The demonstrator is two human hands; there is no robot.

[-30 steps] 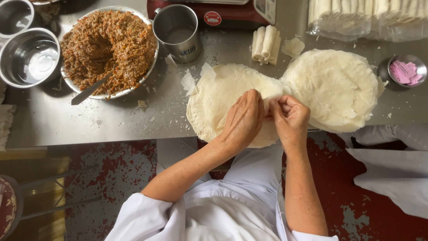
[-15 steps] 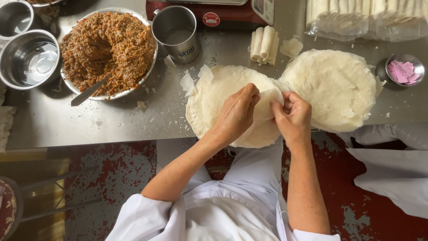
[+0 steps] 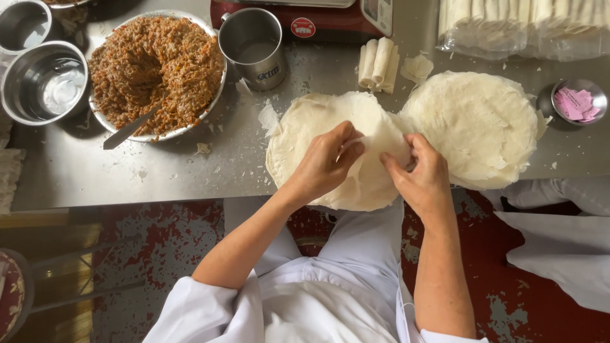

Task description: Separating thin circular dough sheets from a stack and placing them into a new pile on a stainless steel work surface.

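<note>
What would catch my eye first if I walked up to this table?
Probably the two hands, left hand and right hand, pinching a thin pale wrapper sheet at the table's near edge, over a round stack of wrappers. A second stack lies just right of it. At far left sits a big metal bowl of brown shredded filling with a spoon in it.

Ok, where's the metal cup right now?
In the head view the metal cup stands at the far edge of the steel table, left of centre, between the big bowl of brown filling and the finished rolls.
</note>
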